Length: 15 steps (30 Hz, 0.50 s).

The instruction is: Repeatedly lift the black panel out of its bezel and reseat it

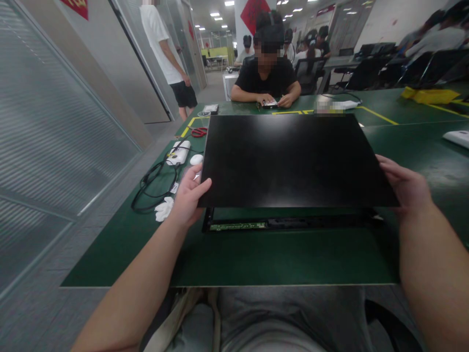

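A thin, flat black display panel (298,161) is held up over the table by its two short sides. My left hand (188,195) grips its left edge, the thumb lying on the glossy face. On the opposite edge my right hand (406,183) is closed, its thumb out of sight and its fingers partly hidden. Beneath the panel lies a black frame (311,222) with a strip of green circuit board (238,226) along its near side. The panel covers most of that frame.
On the green table (286,264), a coiled black cable (146,188), a white box (178,152), crumpled white tissue (164,209) and red-handled scissors (199,132) lie to the left. Across the table a person (267,73) handles a small device. Another person (164,54) stands at the back left.
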Each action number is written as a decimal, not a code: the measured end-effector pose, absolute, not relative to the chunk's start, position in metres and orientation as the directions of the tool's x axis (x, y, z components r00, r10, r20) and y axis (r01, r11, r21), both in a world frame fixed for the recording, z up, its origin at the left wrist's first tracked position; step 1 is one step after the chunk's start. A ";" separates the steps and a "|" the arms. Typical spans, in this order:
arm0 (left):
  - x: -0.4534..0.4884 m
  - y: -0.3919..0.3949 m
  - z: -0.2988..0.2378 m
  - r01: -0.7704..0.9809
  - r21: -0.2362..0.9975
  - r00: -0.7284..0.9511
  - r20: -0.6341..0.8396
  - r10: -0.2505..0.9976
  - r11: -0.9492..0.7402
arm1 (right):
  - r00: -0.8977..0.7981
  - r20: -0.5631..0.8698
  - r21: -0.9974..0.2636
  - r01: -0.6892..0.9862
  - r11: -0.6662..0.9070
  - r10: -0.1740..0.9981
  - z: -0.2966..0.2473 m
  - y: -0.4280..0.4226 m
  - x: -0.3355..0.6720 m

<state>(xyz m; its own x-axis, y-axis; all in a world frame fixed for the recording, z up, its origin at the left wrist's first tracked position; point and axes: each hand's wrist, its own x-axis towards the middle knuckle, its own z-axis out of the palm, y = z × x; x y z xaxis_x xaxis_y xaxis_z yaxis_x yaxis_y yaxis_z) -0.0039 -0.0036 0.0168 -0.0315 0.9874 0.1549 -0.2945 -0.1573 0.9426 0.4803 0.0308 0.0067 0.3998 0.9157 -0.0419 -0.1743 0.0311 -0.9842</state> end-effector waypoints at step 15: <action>-0.002 -0.002 0.014 -0.157 0.987 0.040 0.021 0.999 -0.015 | 0.558 -0.105 -0.748 -0.590 0.304 0.823 0.020 0.030 0.470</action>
